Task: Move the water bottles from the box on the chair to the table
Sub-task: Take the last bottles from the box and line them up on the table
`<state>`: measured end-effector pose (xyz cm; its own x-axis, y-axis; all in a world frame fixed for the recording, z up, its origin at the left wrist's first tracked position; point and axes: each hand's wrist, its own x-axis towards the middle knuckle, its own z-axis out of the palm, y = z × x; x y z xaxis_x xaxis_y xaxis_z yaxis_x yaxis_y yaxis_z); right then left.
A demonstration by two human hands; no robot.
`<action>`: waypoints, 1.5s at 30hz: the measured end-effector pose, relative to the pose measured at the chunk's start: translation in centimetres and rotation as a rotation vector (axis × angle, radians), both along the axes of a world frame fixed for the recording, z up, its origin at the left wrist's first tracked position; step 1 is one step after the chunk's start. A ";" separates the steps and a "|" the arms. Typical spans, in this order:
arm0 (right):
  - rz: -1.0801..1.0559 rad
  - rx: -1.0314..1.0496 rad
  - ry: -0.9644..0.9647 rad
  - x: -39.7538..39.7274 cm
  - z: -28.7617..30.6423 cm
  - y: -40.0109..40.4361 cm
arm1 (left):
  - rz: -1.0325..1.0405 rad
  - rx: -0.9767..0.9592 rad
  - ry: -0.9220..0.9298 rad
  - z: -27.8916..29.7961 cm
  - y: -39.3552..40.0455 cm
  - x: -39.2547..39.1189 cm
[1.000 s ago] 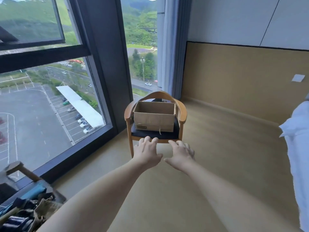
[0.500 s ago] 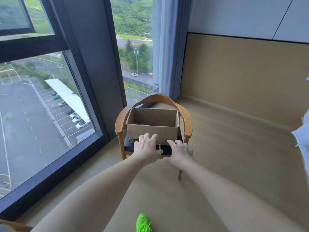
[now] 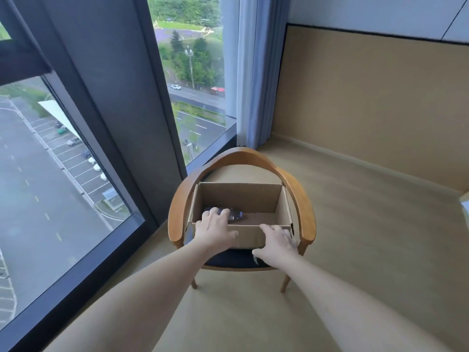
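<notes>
Room: a tall window [image 3: 76, 174] fills the side left of the chair, a pale curtain [image 3: 253, 72] hangs behind it, tan wall panelling and plain floor lie to its right.
Surface: the wooden chair [image 3: 177, 212] has a dark seat pad, and the open cardboard box [image 3: 241, 199] sits on it between the curved arms.
Bottle: one clear water bottle [image 3: 234, 215] lies on its side in the left near corner of the box; any others are probably hidden.
Handling: likely light, smooth, a little squashy; best taken round the middle.
Left hand [image 3: 215, 228]: reaches over the near rim, fingers spread, touching or just above the bottle; I cannot tell which.
Right hand [image 3: 275, 241]: fingers apart, flat against the box's near wall.
Table: not in view.
</notes>
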<state>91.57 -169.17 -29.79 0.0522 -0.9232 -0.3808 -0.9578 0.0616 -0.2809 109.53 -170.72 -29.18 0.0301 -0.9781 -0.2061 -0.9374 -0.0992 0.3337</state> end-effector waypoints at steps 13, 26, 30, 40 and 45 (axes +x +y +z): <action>0.083 0.167 0.010 3.4 -7.8 -18.8 | 0.126 0.166 0.000 -8.8 -15.4 4.2; 0.116 0.531 -0.007 5.9 -16.5 -29.0 | 0.079 0.478 -0.096 -15.5 -25.9 4.9; 0.078 0.601 -0.015 6.7 -19.5 -30.3 | 0.046 0.533 -0.104 -18.3 -28.0 5.2; 0.019 0.751 -0.106 8.9 -27.9 -29.7 | -0.094 0.523 -0.162 -25.6 -30.6 6.1; 0.026 0.784 -0.137 10.4 -31.6 -28.5 | -0.216 0.506 -0.182 -29.6 -30.1 6.1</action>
